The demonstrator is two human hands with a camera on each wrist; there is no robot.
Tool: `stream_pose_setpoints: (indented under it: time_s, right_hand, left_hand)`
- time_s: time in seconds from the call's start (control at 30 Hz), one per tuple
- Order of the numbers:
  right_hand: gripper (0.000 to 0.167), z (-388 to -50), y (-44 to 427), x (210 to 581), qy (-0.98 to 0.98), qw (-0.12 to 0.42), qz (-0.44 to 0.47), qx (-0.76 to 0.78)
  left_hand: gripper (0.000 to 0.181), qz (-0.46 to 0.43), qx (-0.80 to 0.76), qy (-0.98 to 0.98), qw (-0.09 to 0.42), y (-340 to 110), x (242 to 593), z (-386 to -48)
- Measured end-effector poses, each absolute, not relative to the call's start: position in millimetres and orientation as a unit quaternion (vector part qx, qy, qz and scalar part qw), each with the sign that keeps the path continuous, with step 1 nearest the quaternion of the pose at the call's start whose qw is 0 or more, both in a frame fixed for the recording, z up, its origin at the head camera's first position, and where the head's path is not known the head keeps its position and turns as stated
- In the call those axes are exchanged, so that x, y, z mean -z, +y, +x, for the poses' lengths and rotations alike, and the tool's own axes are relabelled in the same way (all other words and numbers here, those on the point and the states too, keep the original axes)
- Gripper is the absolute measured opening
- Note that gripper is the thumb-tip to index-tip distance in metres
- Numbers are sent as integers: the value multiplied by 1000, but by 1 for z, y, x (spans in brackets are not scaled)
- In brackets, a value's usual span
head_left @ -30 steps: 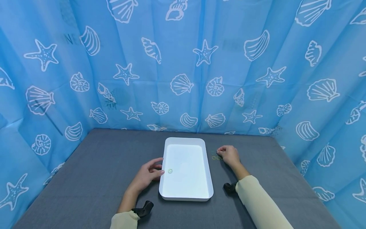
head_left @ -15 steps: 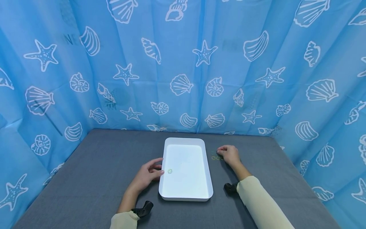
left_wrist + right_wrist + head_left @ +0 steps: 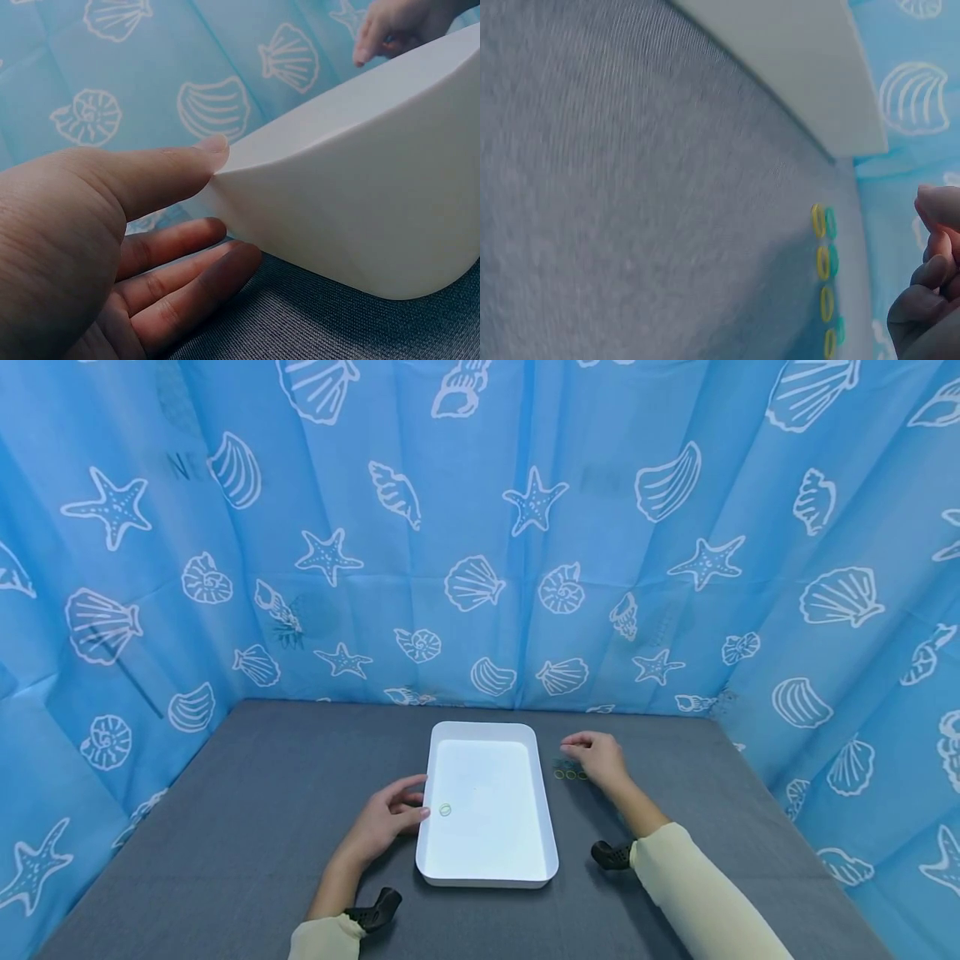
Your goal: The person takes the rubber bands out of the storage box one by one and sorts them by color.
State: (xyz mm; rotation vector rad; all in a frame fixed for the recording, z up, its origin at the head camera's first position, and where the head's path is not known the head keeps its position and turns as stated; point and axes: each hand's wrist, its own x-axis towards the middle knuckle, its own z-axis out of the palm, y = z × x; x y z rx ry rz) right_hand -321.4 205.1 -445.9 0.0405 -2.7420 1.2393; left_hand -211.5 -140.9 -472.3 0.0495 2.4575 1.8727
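A white tray (image 3: 487, 810) lies on the grey cloth. My left hand (image 3: 386, 818) rests at its left side, thumb on the rim and the other fingers spread along the outer wall in the left wrist view. Inside the tray is a small yellow-green ring shape (image 3: 446, 810). Beyond the tray's right side, my right hand (image 3: 596, 757) hovers over thin rings, thumb and fingertips pinched on what seems a small green ring, barely visible. The right wrist view shows several yellow rings (image 3: 823, 263) beside green rings (image 3: 833, 260), with a gap in the green row.
Grey cloth (image 3: 300, 777) covers the table around the tray. A blue curtain (image 3: 480, 543) with white shell and starfish prints hangs behind and at both sides. Black wrist-worn devices (image 3: 611, 855) sit below each hand.
My right hand has lifted slightly up and away from the rings, fingertips still pinched. The left hand stays at the tray, and the tray has not visibly moved.
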Motion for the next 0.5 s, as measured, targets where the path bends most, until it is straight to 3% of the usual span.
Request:
stream_pose_setpoints:
  time_s: [0.33, 0.5]
  right_hand:
    - [15, -313, 183, 435, -890, 50, 39, -451]
    - [18, -311, 170, 430, -880, 31, 46, -471]
  left_hand:
    - [51, 23, -613, 789, 38, -142, 463, -208]
    - [53, 25, -615, 787, 39, -145, 476, -215]
